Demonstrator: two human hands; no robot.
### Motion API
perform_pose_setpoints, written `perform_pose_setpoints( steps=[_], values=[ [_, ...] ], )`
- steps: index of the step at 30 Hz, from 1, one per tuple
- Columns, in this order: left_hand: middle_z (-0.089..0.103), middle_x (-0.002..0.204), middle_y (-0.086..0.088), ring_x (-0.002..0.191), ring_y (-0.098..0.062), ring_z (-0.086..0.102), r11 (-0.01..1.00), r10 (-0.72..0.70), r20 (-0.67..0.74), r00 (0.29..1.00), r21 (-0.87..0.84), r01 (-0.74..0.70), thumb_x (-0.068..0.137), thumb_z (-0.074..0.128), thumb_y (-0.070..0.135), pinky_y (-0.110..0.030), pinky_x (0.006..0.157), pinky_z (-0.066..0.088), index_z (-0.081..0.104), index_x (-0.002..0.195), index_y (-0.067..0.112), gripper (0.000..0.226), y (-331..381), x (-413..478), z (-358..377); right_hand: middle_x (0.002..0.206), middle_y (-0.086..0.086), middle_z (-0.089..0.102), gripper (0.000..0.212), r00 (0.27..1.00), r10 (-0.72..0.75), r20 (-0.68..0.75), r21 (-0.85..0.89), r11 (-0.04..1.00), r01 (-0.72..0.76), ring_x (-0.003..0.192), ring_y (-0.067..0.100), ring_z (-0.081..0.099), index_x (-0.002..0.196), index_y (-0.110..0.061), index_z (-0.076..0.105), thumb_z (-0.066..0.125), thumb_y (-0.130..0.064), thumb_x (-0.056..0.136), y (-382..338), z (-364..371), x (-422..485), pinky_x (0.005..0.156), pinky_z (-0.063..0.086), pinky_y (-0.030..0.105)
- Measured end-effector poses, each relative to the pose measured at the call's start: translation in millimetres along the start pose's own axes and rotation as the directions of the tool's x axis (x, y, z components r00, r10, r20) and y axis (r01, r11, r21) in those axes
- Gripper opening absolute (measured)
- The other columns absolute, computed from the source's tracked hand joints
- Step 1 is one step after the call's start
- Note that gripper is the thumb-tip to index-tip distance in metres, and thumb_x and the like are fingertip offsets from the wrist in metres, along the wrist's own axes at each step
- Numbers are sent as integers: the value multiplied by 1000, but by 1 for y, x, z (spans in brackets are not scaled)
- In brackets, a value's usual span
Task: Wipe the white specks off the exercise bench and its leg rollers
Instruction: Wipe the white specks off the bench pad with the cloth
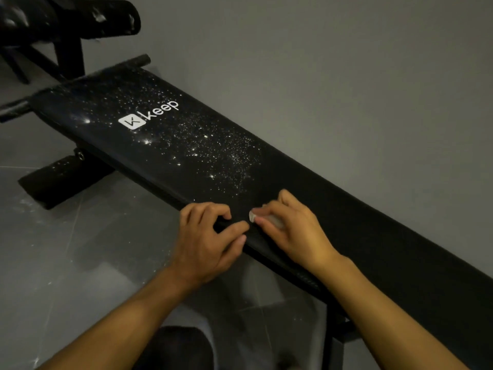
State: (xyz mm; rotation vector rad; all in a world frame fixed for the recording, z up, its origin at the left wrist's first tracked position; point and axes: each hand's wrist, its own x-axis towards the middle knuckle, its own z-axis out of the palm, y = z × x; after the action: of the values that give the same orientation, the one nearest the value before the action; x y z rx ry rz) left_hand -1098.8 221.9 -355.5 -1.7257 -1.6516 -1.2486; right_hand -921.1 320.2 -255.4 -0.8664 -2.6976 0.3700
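Observation:
A long black exercise bench [346, 209] runs from upper left to lower right, with a white "Keep" logo. White specks [213, 145] cover its far half. The black leg rollers [80, 20] at top left also carry white marks. My right hand [290, 225] lies on the bench pad and pinches a small white wad, apparently a cloth or tissue [253, 216], against the pad. My left hand [210, 236] sits at the bench's near edge with fingers curled; thumb and fingertips touch the pad edge beside the wad.
A grey wall [346, 76] runs close behind the bench. The grey tiled floor [66, 263] lies to the left with a few white flecks. The bench's black foot bar [61, 177] sticks out over the floor. A dark shape [173, 348] sits at the bottom.

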Motion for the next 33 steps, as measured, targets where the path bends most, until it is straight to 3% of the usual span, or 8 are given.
perform_pose_setpoints(
  steps=[7,13,16,20,24,27,29,33],
  values=[
    [47,107,2,99,-24,50,1000,22,18,1000,-10,-21,104,38,54,-41,86,34,60,110,36,29,-9,6,4,109,-4,52,23,919,378,-115,-39,922,-384,92,12,57,116,-27,66,57,-42,101,15,7,82,79,51,33],
    [45,107,3,98,-22,48,994,103,11,995,19,-104,105,35,54,-41,85,34,58,111,38,29,-18,4,7,114,-1,60,19,865,479,-149,8,876,-483,90,12,59,107,-26,64,54,-41,103,49,8,128,76,50,33],
    [44,107,3,98,-20,48,987,160,10,987,4,-160,105,36,54,-41,85,35,58,113,39,27,-23,4,7,112,-2,56,20,889,429,-158,3,901,-434,85,7,55,110,-24,64,53,-39,104,42,8,124,73,48,29],
    [45,109,4,98,-18,48,980,200,29,979,9,-200,105,39,53,-38,84,35,58,115,40,26,-28,4,7,100,-11,50,19,974,219,-56,35,975,-217,86,3,54,113,-29,66,56,-40,102,25,3,85,70,46,18],
    [46,109,5,98,-18,48,981,193,56,980,13,-194,106,37,53,-39,84,35,58,115,41,26,-27,4,6,97,-16,47,16,997,75,37,6,997,-75,84,1,53,111,-30,67,61,-38,99,30,-6,79,66,45,17],
    [46,108,6,97,-18,48,983,182,83,980,17,-184,106,38,53,-39,84,37,59,114,42,25,-26,6,3,102,-10,51,18,990,138,20,-57,989,-136,86,5,55,111,-28,67,60,-39,99,52,-9,112,71,51,25],
    [46,109,6,97,-17,49,980,197,136,971,7,-200,105,41,53,-37,83,37,59,116,42,24,-27,7,-2,104,-5,53,20,970,239,-53,-7,971,-239,87,9,55,111,-25,68,59,-39,100,61,-5,131,73,52,31],
    [48,113,7,99,-17,50,975,218,260,940,-11,-223,106,43,55,-35,78,37,58,120,43,24,-29,15,-16,103,-7,51,25,963,245,-113,19,970,-244,84,8,54,116,-21,68,57,-38,101,55,7,126,69,45,25]
  ],
)
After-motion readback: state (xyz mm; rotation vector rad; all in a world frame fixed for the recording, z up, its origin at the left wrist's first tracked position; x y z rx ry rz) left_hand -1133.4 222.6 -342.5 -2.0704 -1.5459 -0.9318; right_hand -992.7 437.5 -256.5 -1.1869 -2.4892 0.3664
